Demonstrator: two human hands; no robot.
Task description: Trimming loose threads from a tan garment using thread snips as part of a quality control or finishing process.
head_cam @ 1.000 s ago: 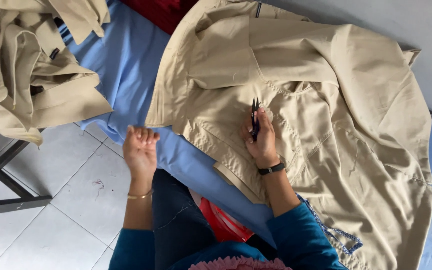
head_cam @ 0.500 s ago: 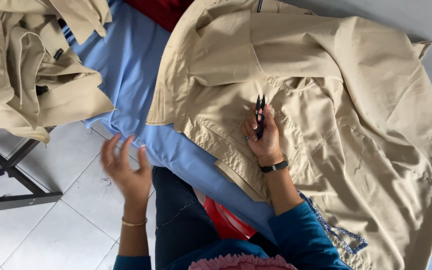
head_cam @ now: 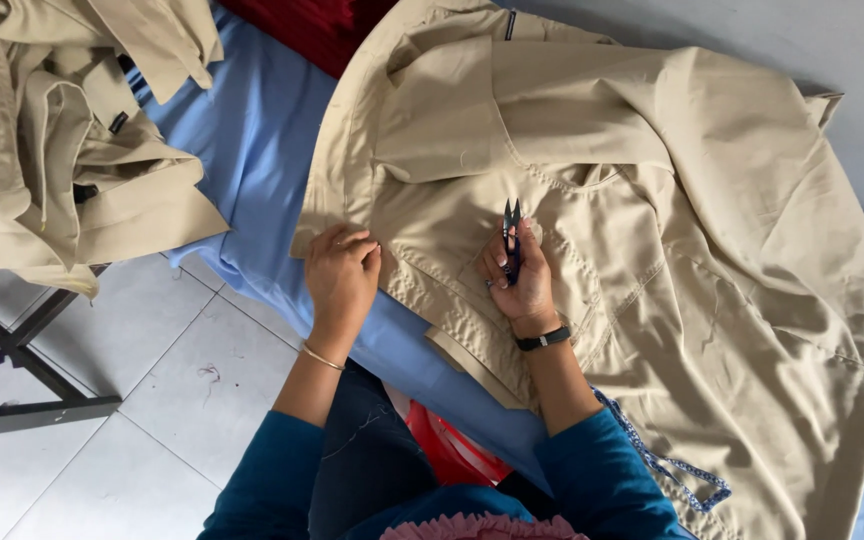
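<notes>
Right hand (head_cam: 520, 275) grips small thread snips (head_cam: 511, 238) over the beige garment (head_cam: 652, 230). Left hand (head_cam: 342, 275), fingers curled, pinches the garment's left edge.

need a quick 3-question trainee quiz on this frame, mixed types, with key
1. True or false: the right hand holds small thread snips over the beige garment.
2. Multiple choice: where is the left hand? A) on the floor tiles B) on the edge of the beige garment C) on the pile of beige clothes at upper left
3. Fill in: the cloth under the garment, covering the work surface, is light ____.

Key: 1 true; 2 B; 3 blue.
</notes>
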